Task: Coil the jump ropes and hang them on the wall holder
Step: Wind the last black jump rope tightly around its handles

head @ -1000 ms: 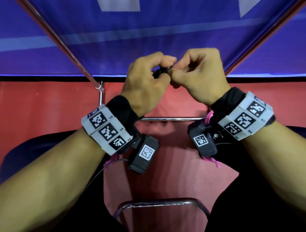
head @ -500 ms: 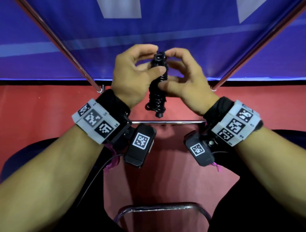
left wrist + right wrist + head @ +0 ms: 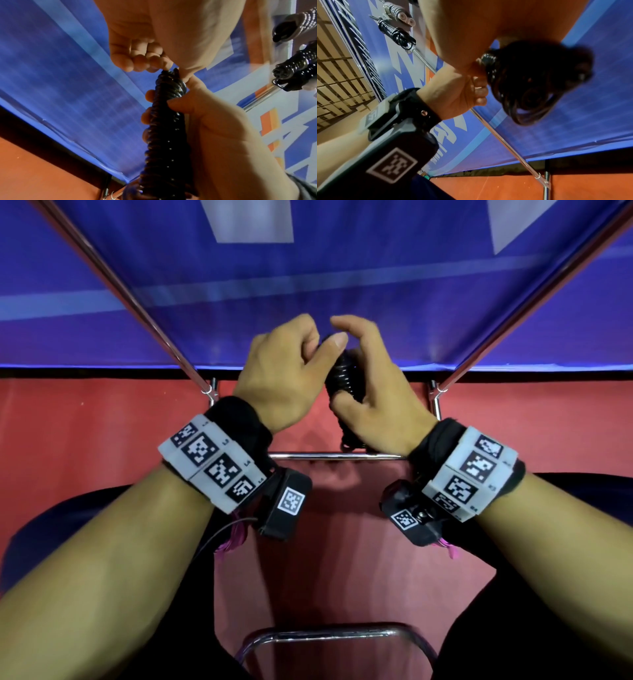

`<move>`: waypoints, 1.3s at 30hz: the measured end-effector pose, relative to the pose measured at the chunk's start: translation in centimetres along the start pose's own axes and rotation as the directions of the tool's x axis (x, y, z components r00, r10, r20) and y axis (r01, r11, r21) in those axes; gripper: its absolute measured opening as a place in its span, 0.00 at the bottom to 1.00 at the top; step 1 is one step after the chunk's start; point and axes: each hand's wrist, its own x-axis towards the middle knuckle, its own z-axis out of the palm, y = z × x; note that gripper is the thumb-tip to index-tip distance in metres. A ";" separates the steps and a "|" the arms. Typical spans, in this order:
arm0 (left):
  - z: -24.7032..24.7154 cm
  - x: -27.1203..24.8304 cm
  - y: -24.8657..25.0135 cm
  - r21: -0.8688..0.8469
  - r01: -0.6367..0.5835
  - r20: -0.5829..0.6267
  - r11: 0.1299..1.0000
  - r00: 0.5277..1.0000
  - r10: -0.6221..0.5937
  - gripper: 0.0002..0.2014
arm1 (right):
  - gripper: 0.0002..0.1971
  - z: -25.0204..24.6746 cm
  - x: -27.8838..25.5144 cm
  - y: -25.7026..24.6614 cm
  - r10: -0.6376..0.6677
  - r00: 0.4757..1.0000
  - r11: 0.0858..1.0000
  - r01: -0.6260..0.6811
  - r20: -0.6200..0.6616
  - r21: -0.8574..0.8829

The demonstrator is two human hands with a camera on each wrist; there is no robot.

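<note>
Two hands work on one coiled jump rope, held in the air between them in front of a blue banner.

Right hand: closed round the middle of the bundle. In the left wrist view its thumb lies across the near side of the coils and its fingertips show round the far side, so the grip is a full wrap. The bundle stands roughly upright in this hand. Its lower end hangs below the palm and its upper end projects above the thumb.

Left hand: fingers curled, set on the upper end of the bundle directly above the right hand. The curled fingertips meet the top turns from one side and the thumb bears on them from the other, forming a pinch. Whether the two hands touch each other at this point cannot be told.

Rope condition: black, glossy, wound in tight turns. Its lower end spreads into looser turns, blurred in the right wrist view.

Beyond the hands and higher up, a black bundle and a black-and-white bundle hang close together by a metal rod. Their attachment cannot be made out. Below the hands lies a red floor. A horizontal metal bar runs beneath the right wrist.
</note>
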 end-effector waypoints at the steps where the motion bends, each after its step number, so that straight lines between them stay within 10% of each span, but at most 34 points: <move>1: 0.0 0.0 0.1 0.034 -0.004 0.008 0.999 1.000 0.003 0.22 | 0.36 0.2 -0.1 0.0 -0.018 1.000 1.000 0.018 0.003 -0.013; 7: -0.3 0.1 0.3 0.051 0.076 0.041 0.996 0.996 -0.078 0.26 | 0.37 0.6 -0.1 0.2 -0.046 0.999 0.995 0.045 -0.018 -0.085; 14: -0.3 0.1 0.4 -0.345 0.254 0.167 0.903 0.964 -0.207 0.20 | 0.32 0.6 0.3 -0.1 -0.102 0.994 0.993 0.100 -0.032 -0.060; 29: -0.8 0.0 0.8 -0.400 0.156 0.239 0.903 0.969 -0.062 0.21 | 0.28 -0.8 0.6 0.0 0.041 0.993 0.958 -0.070 0.110 0.277; 39: 0.3 -0.3 -0.2 -0.255 0.015 0.063 0.967 0.998 0.001 0.16 | 0.30 -1.1 0.7 -0.1 -0.037 0.999 0.993 0.036 -0.010 -0.114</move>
